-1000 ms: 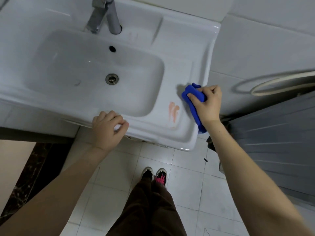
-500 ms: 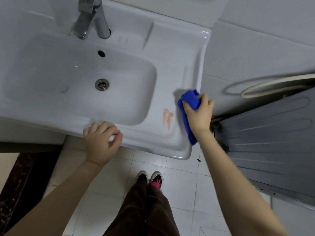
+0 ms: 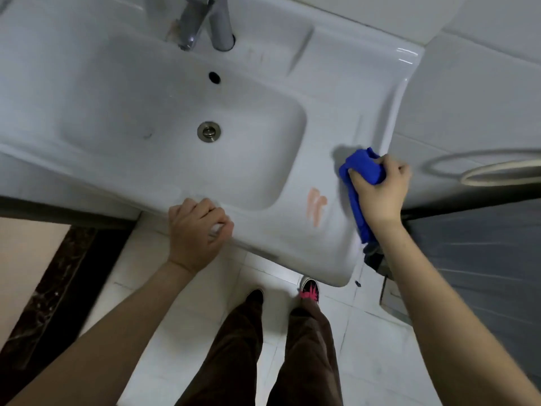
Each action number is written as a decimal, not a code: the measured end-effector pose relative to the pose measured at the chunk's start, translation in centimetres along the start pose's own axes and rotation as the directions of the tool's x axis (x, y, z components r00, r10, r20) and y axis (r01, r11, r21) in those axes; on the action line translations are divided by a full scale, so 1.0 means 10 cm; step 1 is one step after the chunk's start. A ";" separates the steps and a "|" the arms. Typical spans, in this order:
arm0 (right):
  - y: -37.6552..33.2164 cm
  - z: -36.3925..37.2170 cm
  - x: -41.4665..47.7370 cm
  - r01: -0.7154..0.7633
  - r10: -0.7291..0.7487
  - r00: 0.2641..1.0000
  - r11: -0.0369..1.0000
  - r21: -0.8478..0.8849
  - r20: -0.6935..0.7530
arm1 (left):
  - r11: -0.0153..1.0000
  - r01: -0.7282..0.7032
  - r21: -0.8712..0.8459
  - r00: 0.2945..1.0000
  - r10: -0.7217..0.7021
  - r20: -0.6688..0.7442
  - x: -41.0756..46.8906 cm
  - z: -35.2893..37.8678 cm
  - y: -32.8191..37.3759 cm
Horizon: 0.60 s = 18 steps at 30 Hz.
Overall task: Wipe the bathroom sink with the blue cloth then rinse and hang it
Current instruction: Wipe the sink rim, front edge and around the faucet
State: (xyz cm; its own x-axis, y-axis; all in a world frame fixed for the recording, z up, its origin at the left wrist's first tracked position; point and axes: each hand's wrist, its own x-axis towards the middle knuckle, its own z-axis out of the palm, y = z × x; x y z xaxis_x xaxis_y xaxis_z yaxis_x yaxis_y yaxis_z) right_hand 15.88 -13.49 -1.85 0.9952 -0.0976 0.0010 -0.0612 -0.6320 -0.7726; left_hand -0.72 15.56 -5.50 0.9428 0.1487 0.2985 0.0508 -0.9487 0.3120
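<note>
Head view: the right hand point(image 3: 379, 190) grips the bunched blue cloth point(image 3: 363, 171) against the sink point(image 3: 336, 83) deck, right of the basin, just beside an orange smear point(image 3: 316, 207) (two streaks). The left hand point(image 3: 197, 230) curls closed over the sink's front rim.

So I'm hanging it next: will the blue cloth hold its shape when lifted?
Probably not. The cloth bunches under the right hand and its tail trails limply along the sink rim, so it likely droops. It looks light.
</note>
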 end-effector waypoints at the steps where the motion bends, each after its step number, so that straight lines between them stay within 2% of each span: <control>1: -0.03 0.02 0.24 0.007 -0.007 1.000 1.000 0.015 0.001 | 1.000 0.001 0.003 1.000 -0.001 0.000 0.00 0.00 0.01; 4: -0.06 0.05 0.64 0.033 -0.035 0.999 0.998 0.046 0.027 | 1.000 0.013 -0.005 0.999 -0.012 0.033 0.00 -0.05 0.04; 8: 0.04 0.02 0.29 0.061 -0.061 0.998 0.998 -0.036 0.002 | 0.991 0.135 0.000 0.987 -0.134 0.091 0.01 -0.20 0.27; 11: 0.13 -0.06 -0.18 0.236 -0.227 0.971 0.951 -0.198 0.070 | 0.984 0.107 -0.144 0.988 -0.089 0.124 -0.12 -0.18 0.80; 13: 0.20 -0.12 -0.39 0.411 -0.376 0.910 0.875 -0.254 0.176 | 0.977 0.090 -0.191 0.982 -0.056 0.178 -0.23 -0.07 1.07; 16: 0.28 -0.18 -0.19 0.553 -0.497 0.821 0.815 -0.175 0.281 | 0.968 0.205 -0.145 0.970 -0.182 0.160 -0.24 0.09 1.16; 18: 0.28 -0.16 0.28 0.529 -0.482 0.830 0.839 -0.124 0.280 | 0.961 0.254 -0.112 0.962 -0.239 0.132 -0.21 0.15 1.20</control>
State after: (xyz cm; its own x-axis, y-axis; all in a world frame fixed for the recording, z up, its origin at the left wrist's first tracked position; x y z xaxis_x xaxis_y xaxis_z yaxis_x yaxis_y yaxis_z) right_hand 18.39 -16.71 -2.98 0.8772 0.4388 0.1951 0.4656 -0.6778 -0.5690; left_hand -1.65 3.49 -3.74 0.9384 0.3326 0.0940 0.2508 -0.8424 0.4769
